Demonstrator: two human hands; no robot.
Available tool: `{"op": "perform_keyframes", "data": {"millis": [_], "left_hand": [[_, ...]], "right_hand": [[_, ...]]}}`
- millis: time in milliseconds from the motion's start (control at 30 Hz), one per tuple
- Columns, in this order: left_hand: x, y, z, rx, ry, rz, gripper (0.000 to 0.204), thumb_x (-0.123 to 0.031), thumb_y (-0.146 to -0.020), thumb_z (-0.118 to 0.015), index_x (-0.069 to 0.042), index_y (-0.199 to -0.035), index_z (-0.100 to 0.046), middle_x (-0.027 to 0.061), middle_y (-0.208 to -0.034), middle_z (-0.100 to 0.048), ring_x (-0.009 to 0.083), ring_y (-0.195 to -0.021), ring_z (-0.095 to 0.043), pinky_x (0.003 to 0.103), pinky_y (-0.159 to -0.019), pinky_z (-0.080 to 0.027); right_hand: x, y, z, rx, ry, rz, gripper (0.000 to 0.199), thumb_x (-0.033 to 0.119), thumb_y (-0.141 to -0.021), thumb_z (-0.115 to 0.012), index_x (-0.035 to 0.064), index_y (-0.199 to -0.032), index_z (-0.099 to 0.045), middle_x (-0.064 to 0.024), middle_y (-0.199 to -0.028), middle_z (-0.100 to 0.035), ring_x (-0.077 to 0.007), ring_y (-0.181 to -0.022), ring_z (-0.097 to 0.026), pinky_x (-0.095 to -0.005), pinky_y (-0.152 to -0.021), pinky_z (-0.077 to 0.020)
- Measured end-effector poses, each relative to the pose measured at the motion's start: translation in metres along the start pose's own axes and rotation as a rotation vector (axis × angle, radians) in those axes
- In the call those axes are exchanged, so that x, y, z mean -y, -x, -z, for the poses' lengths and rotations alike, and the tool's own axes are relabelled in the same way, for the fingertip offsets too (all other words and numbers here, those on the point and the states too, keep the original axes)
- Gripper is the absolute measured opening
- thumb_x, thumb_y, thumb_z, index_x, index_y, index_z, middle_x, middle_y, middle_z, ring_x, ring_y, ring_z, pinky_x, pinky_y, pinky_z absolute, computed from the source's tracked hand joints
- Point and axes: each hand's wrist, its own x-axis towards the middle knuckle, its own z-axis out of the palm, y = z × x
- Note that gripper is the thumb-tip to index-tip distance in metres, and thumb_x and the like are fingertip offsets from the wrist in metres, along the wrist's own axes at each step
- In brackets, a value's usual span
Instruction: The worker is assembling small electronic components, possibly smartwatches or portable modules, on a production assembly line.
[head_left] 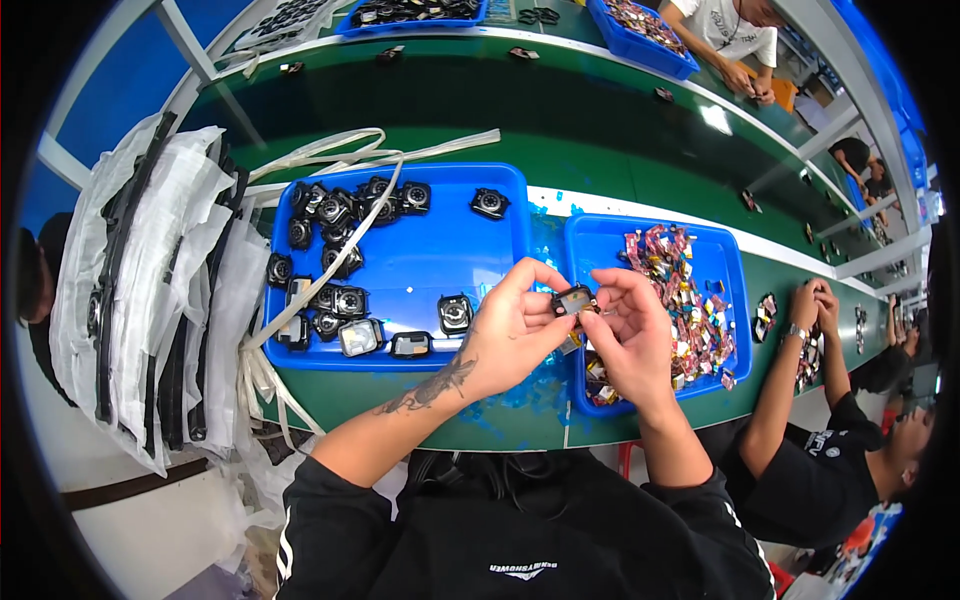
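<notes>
In front of me, a small square black watch case (574,300) with a glassy face is pinched between the fingers of both hands. My left hand (512,325) grips it from the left, and my right hand (632,335) closes on its right side with the thumb at the lower edge. Under my left forearm's far side lies a blue tray (450,265) with several similar black watch cases (335,207), some face up, some showing a round back. Beyond and below my right hand, another blue tray (742,300) holds a heap of small red, yellow and silver electronic parts (700,320).
White straps (370,220) trail across the left tray. Left of it stand stacked white-wrapped black sheets (140,280). A green conveyor belt (440,90) with scattered small parts runs beyond the trays. Co-workers' hands (815,305) are busy at the right; another person (735,40) sits across.
</notes>
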Motion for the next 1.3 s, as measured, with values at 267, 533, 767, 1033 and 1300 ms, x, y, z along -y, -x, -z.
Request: {"op": "perform_keyframes", "data": {"millis": [267, 533, 767, 1033, 1300], "left_hand": [[-0.002, -0.001, 0.0, 0.025, 0.05, -0.025, 0.033, 0.003, -0.091, -0.059, -0.003, -0.117, -0.041, 0.0142, -0.105, -0.066, 0.014, -0.096, -0.065, 0.026, -0.079, -0.053], [-0.103, 0.051, -0.009, -0.06, -0.617, -0.745, 0.011, 0.001, -0.078, -0.068, 0.002, -0.089, -0.069, 0.0133, -0.087, -0.068, 0.0251, -0.083, -0.068, 0.031, -0.073, -0.054], [-0.182, 0.13, -0.058, -0.116, -0.682, -1.023, 0.011, -0.015, -0.094, -0.054, -0.01, -0.1, -0.047, 0.0048, -0.085, -0.059, 0.0257, -0.068, -0.061, 0.035, -0.056, -0.053], [-0.181, 0.121, -0.03, 0.177, -0.587, -1.424, 0.014, 0.005, -0.077, -0.068, -0.003, -0.074, -0.056, 0.0105, -0.07, -0.063, 0.0249, -0.048, -0.063, 0.029, -0.05, -0.058], [-0.059, 0.045, 0.056, 0.107, -1.779, -0.209, 0.045, -0.018, -0.075, -0.075, -0.006, -0.115, -0.058, 0.0126, -0.105, -0.061, 0.0313, -0.101, -0.059, 0.041, -0.08, -0.052]], "right_hand": [[0.012, -0.008, 0.006, 0.042, -0.007, -0.046, 0.041, -0.008, -0.083, -0.066, 0.0001, -0.121, -0.054, -0.0018, -0.092, -0.054, -0.0058, -0.082, -0.056, -0.0193, -0.072, -0.0514], [-0.03, -0.171, 0.079, 0.028, 0.476, -0.103, 0.037, 0.008, -0.078, -0.074, -0.002, -0.111, -0.06, -0.0056, -0.076, -0.066, -0.0119, -0.064, -0.061, -0.0262, -0.06, -0.0469], [-0.112, -0.253, 0.083, -0.046, 0.703, -0.181, 0.04, 0.018, -0.071, -0.082, 0.0005, -0.103, -0.067, -0.0133, -0.089, -0.068, -0.0238, -0.082, -0.066, -0.034, -0.075, -0.051], [-0.078, -0.239, 0.089, -0.013, 0.805, -0.159, 0.057, 0.019, -0.072, -0.08, -0.0022, -0.121, -0.059, -0.0185, -0.106, -0.067, -0.0296, -0.101, -0.065, -0.036, -0.089, -0.0503], [-0.003, -0.142, 0.106, 0.31, 0.914, 0.248, 0.013, 0.013, -0.08, -0.065, 0.0029, -0.085, -0.071, -0.0161, -0.079, -0.069, -0.0326, -0.078, -0.067, -0.0399, -0.073, -0.0531]]}}
